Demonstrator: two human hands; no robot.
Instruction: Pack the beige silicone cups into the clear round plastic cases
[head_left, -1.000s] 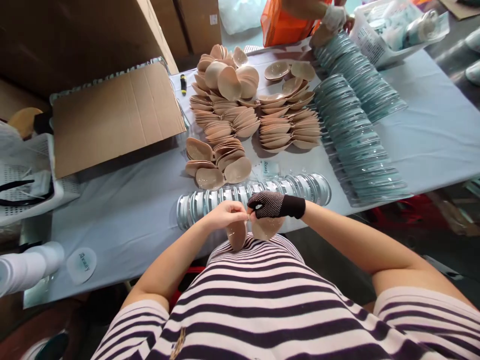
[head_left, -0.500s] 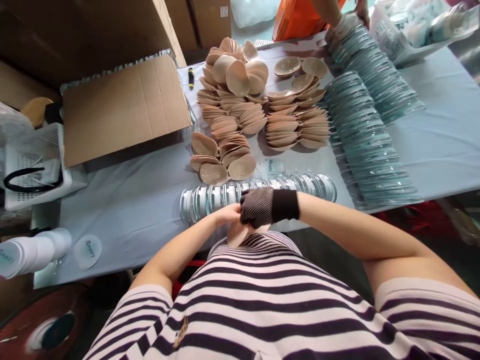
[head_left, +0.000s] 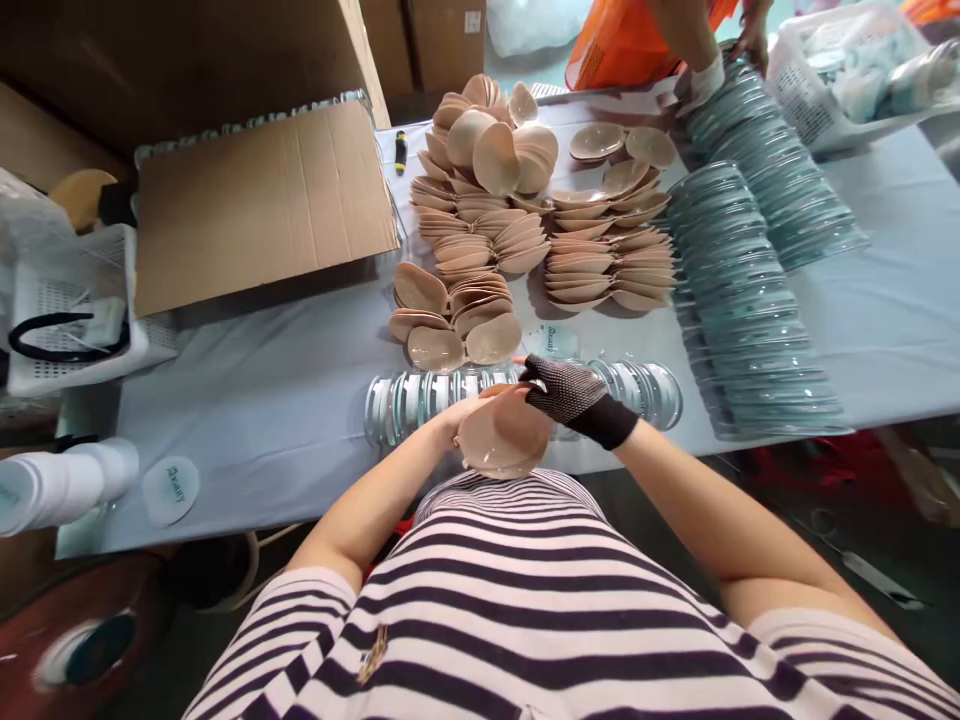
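Note:
Before my waist I hold a glossy beige stick-on bra (head_left: 504, 438), its cups folded together. My bare left hand (head_left: 463, 412) grips it at the left edge, fingers mostly hidden behind the cups. My right hand (head_left: 564, 388), in a dark fingerless glove, pinches the upper right rim with the thumb; a fingertip sticks out beyond it. Just behind my hands lies a row of clear round plastic cases (head_left: 416, 405) with white labels. Further back are nested stacks of beige bra cups (head_left: 491, 240), and more to the right (head_left: 611, 265).
Two long rows of clear plastic shells (head_left: 742, 300) run along the right. A co-worker's hands (head_left: 709, 80) touch the farther row. A cardboard sheet (head_left: 262, 210), a white basket (head_left: 154, 340), white round lids (head_left: 67, 480) and a yellow-black cutter (head_left: 400, 152) lie leftward.
The bra has come up and turned so its glossy side shows. My right hand has shifted right, from over the left hand's fingers to the bra's upper right rim.

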